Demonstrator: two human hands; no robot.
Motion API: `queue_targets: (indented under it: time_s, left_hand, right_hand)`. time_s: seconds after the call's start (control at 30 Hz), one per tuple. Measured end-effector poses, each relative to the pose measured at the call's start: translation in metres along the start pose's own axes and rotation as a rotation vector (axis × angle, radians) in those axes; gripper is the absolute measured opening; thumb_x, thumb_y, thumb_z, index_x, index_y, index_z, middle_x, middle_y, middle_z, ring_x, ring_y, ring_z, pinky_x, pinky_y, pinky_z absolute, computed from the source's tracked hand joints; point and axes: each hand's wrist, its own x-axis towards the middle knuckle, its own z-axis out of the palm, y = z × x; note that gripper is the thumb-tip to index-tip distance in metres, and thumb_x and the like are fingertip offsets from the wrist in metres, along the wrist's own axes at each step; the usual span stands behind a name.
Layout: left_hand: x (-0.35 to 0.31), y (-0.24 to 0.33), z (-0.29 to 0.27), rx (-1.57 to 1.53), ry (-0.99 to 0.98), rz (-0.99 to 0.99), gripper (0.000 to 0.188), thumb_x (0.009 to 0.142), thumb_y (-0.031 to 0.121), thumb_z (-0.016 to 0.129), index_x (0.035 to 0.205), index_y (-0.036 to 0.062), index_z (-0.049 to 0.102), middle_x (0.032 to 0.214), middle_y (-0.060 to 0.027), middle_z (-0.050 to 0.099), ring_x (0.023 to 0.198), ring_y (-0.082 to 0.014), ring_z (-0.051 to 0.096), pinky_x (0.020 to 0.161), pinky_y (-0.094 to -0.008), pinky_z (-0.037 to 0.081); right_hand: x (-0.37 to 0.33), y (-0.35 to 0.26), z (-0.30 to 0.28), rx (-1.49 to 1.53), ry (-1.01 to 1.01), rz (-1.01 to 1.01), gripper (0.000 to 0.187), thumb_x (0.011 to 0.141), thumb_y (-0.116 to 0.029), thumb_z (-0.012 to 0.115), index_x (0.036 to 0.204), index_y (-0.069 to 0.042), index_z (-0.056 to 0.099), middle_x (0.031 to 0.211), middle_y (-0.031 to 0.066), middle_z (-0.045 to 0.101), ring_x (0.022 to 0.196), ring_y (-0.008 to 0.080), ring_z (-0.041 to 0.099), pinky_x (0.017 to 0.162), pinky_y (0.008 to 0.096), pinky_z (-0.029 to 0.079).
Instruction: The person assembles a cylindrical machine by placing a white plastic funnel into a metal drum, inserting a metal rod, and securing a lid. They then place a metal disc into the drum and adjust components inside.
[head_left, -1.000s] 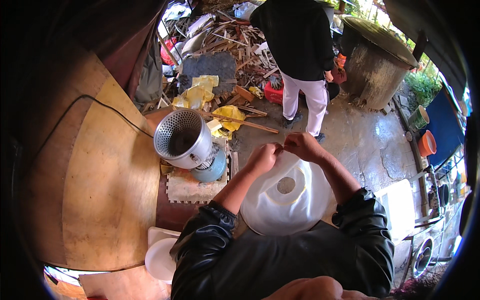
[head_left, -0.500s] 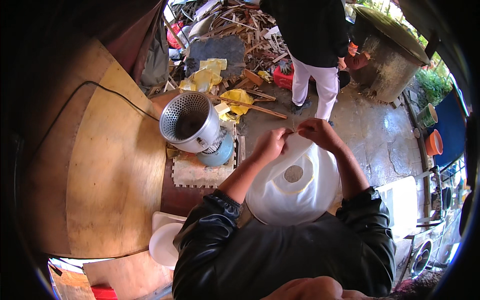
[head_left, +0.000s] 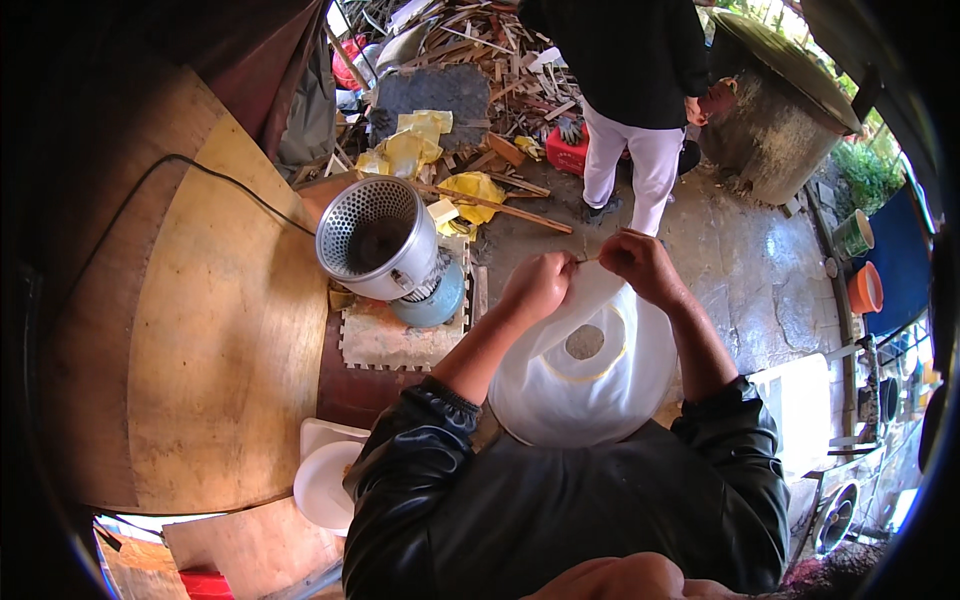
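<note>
My left hand (head_left: 540, 284) and my right hand (head_left: 640, 266) are close together in front of me, both with fingers pinched. Between the fingertips runs a short, thin, light strand, apparently the gathered edge of a thin white cloth (head_left: 520, 350). Draped in a wide round shape just before my dark jacket, the cloth has a pale ring and a round opening near its middle. Through that opening a greyish patch shows. My fingers partly hide the pinched edge.
Left of my hands, a perforated metal drum (head_left: 372, 235) stands on a blue base (head_left: 432, 300). A curved wooden board (head_left: 220, 330) fills the left side. Ahead are scrap wood (head_left: 470, 60), a person in white trousers (head_left: 630, 170) and a large cylindrical vat (head_left: 765, 130).
My hands keep the same pinch on the cloth, with the right fingers slightly raised. The person ahead has shifted an arm, and the orange item near that hand is out of sight.
</note>
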Motion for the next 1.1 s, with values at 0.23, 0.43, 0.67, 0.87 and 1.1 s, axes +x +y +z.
queue_targets:
  time_s: [0.23, 0.43, 0.67, 0.87, 1.1]
  left_hand:
    - [-0.003, 0.013, -0.013, -0.484, -0.097, -0.244, 0.016, 0.087, -0.001, 0.044, 0.094, -0.0046, 0.057, 0.074, -0.0102, 0.064, 0.065, -0.0163, 0.065, 0.058, -0.0297, 0.051]
    - [-0.005, 0.011, -0.013, -0.481, -0.085, -0.236, 0.015, 0.089, 0.000, 0.043, 0.095, -0.0036, 0.056, 0.077, -0.0084, 0.064, 0.065, -0.0148, 0.064, 0.058, -0.0285, 0.051]
    - [-0.008, 0.026, -0.022, -0.327, -0.043, -0.179, 0.011, 0.087, 0.000, 0.046, 0.093, -0.0023, 0.055, 0.077, -0.0138, 0.063, 0.067, -0.0199, 0.066, 0.058, -0.0319, 0.049]
    - [-0.006, 0.024, -0.021, -0.348, -0.057, -0.174, 0.007, 0.088, 0.002, 0.049, 0.085, -0.0025, 0.054, 0.070, -0.0119, 0.064, 0.061, -0.0202, 0.066, 0.057, -0.0325, 0.050]
    - [-0.003, 0.013, -0.007, -0.425, -0.057, -0.158, 0.011, 0.089, 0.005, 0.050, 0.085, -0.0032, 0.056, 0.063, -0.0115, 0.063, 0.050, -0.0188, 0.063, 0.050, -0.0317, 0.048]
  right_hand:
    - [0.000, 0.008, 0.003, 0.078, 0.038, 0.072, 0.007, 0.083, -0.007, 0.063, 0.086, -0.001, 0.062, 0.080, 0.0010, 0.058, 0.077, 0.0080, 0.054, 0.071, 0.0248, 0.045]
    - [0.003, 0.011, 0.006, 0.223, 0.009, 0.190, 0.008, 0.083, -0.008, 0.064, 0.088, -0.002, 0.062, 0.081, -0.0021, 0.057, 0.077, 0.0057, 0.051, 0.071, 0.0228, 0.044]
    - [0.003, 0.010, 0.005, 0.239, -0.001, 0.186, 0.013, 0.082, -0.010, 0.064, 0.091, 0.000, 0.064, 0.083, 0.0031, 0.062, 0.078, 0.0079, 0.055, 0.072, 0.0258, 0.046]
    - [0.007, 0.007, 0.003, 0.179, -0.070, 0.079, 0.015, 0.084, -0.013, 0.062, 0.091, 0.000, 0.063, 0.087, 0.0047, 0.062, 0.081, 0.0104, 0.056, 0.074, 0.0279, 0.047]
    - [0.013, 0.000, 0.002, -0.078, -0.153, -0.070, 0.009, 0.080, -0.011, 0.060, 0.086, -0.006, 0.062, 0.082, 0.0078, 0.060, 0.078, 0.0211, 0.060, 0.071, 0.0324, 0.048]
